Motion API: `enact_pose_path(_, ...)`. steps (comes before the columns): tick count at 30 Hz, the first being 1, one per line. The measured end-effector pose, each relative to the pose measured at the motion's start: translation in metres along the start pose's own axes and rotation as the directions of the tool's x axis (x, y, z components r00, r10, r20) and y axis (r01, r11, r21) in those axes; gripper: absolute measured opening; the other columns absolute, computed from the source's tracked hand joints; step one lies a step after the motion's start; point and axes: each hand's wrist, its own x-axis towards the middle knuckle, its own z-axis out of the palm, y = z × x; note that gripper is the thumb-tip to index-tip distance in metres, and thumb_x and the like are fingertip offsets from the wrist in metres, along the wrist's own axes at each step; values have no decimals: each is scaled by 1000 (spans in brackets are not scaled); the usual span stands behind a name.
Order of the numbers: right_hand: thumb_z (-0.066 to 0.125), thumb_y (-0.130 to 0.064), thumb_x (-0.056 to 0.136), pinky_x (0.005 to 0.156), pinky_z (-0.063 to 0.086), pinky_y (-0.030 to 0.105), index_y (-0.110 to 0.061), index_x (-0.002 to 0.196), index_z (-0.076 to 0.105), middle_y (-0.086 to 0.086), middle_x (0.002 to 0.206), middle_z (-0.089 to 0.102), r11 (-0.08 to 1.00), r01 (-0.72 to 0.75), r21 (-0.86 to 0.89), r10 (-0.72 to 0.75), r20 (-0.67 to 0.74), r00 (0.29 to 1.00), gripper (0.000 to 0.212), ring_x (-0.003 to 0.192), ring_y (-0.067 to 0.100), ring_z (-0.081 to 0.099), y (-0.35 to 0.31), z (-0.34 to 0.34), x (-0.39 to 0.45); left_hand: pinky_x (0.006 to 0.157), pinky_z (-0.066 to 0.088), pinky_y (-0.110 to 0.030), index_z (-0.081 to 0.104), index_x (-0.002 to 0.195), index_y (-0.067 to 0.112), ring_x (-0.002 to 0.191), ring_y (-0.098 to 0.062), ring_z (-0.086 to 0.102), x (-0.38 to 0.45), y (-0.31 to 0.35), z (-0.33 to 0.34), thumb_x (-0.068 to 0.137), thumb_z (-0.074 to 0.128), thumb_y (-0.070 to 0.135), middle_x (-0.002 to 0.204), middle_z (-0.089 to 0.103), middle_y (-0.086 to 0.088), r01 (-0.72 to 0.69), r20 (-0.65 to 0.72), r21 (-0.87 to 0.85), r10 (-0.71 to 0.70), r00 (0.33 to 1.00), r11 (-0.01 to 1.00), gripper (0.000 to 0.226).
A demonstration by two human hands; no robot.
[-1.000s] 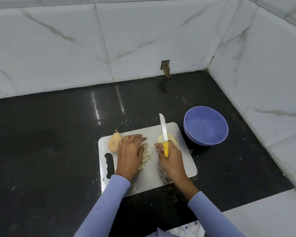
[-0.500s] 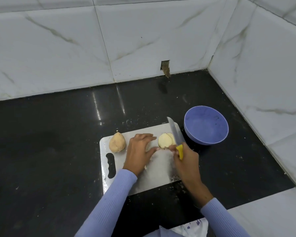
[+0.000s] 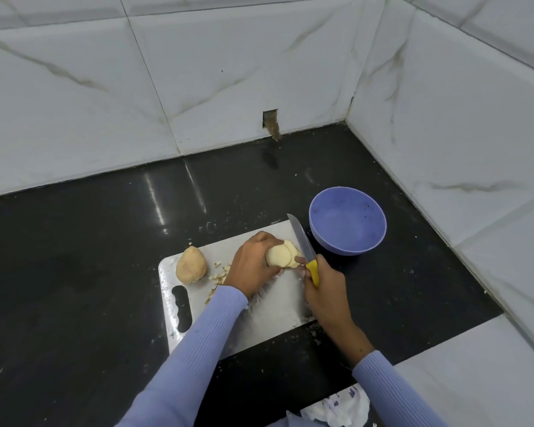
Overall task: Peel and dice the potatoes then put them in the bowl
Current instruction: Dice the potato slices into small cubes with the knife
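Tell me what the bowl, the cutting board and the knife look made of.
Bowl: likely plastic, matte, an even lilac with no glaze shine. Cutting board: probably white plastic, dull and scuffed, with a moulded handle slot. Knife: grey metal blade with a soft sheen; the yellow handle looks like smooth plastic, mostly hidden in the right hand.

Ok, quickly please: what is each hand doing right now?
Left hand: holds the sliced potato on the cutting board.
Right hand: grips the yellow-handled knife.
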Motion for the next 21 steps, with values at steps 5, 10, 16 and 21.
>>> enact_pose_path(5, 55, -11, 93, 64, 49, 28, -13, 86, 47, 4, 80, 58, 1000, -16, -18, 17, 43, 999, 11, 73, 15, 58, -1, 6, 6, 79, 42, -22, 67, 113, 16, 97, -19, 59, -7, -3, 1, 56, 88, 17, 110, 63, 1, 12, -89, -67, -18, 996, 998, 61)
enact_pose_path(10, 54, -10, 94, 63, 47, 27, -12, 86, 47, 7, 81, 59, 999, 10, -52, -7, 49, 999, 11, 73, 17, 58, -6, 7, 13, 81, 46, -25, 67, 108, 13, 97, -20, 60, -11, -2, -2, 56, 87, 12, 109, 65, -1, 3, -166, -95, -19, 986, 995, 56)
enact_pose_path(16, 55, -10, 93, 59, 47, 26, -12, 86, 47, 4, 77, 57, 999, 23, -28, -22, 53, 998, 11, 68, 14, 56, -4, 2, 14, 88, 47, -25, 65, 109, 11, 101, -15, 59, -28, 0, -12, 66, 85, 15, 111, 66, -1, -17, -257, -171, -27, 966, 985, 47)
enact_pose_path(21, 55, -11, 93, 64, 55, 30, -8, 90, 51, -2, 92, 64, 1000, 3, -6, -2, 108, 994, 6, 76, 12, 62, 7, -12, -8, 95, 34, -27, 68, 110, 16, 110, -19, 57, -58, 0, -2, 68, 83, 22, 120, 63, 0, -58, -129, -24, 54, 990, 998, 45)
